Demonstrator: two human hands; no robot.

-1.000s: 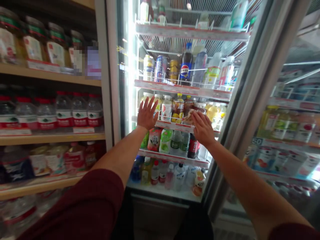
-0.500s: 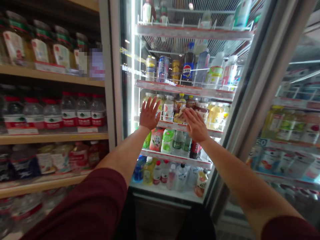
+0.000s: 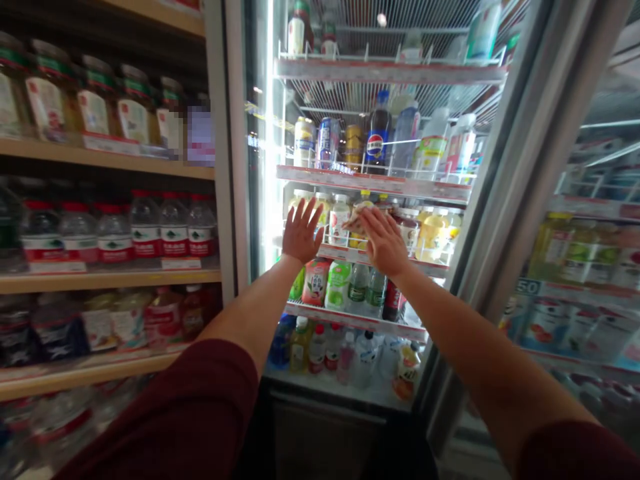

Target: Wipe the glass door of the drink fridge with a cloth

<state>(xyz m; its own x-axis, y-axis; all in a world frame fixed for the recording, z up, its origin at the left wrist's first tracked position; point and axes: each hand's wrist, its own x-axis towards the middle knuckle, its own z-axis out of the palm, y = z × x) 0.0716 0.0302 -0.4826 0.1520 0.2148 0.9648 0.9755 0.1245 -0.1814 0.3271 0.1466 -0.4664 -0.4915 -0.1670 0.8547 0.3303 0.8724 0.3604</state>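
My left hand (image 3: 301,233) lies flat with fingers spread against the glass door (image 3: 256,143) of a lit drinks fridge. To its right, my right hand (image 3: 387,245) presses a pale, crumpled cloth (image 3: 355,217) to the same glass, its fingers stretched over it. Much of the cloth is hidden beneath the fingers. Behind the glass, level with both hands, stands a row of bottles, among them yellow drinks (image 3: 431,235). A cola bottle (image 3: 379,133) and several cans (image 3: 327,142) are on the shelf above.
Open wooden shelves (image 3: 113,283) at the left hold red-capped water bottles (image 3: 146,223) and juice bottles (image 3: 97,103). A metal door frame (image 3: 493,200) runs down the right, beside a second drinks fridge (image 3: 575,287). More bottles (image 3: 316,350) stand on the fridge's bottom level.
My right hand has slid the cloth slightly up and to the left on the glass. The left hand stays spread against the door. The view has shifted slightly.
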